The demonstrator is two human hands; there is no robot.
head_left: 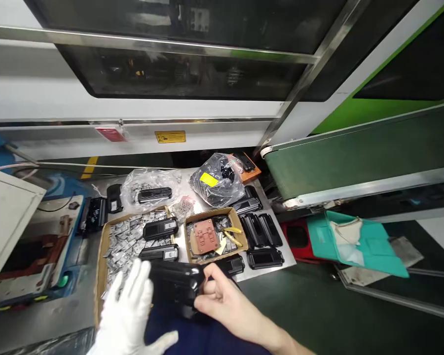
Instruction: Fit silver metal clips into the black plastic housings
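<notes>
A bare right hand (227, 301) grips the right end of a glossy black moulded plastic housing (177, 291), fingers curled over its edge, while the left hand (128, 313) — in a white cotton glove — rests spread-fingered against the part's left side, not closed on it. The housing is held low over the person's lap, just in front of a shallow cardboard tray of small silver metal pieces (124, 241). Beyond, a smaller cardboard box (215, 236) holds a reddish-brown plate — and yellow-handled pliers (232, 235).

A white glove (128, 315) covers the left hand beside a glossy black housing (177, 288), green conveyor belt (355, 153) behind.
</notes>
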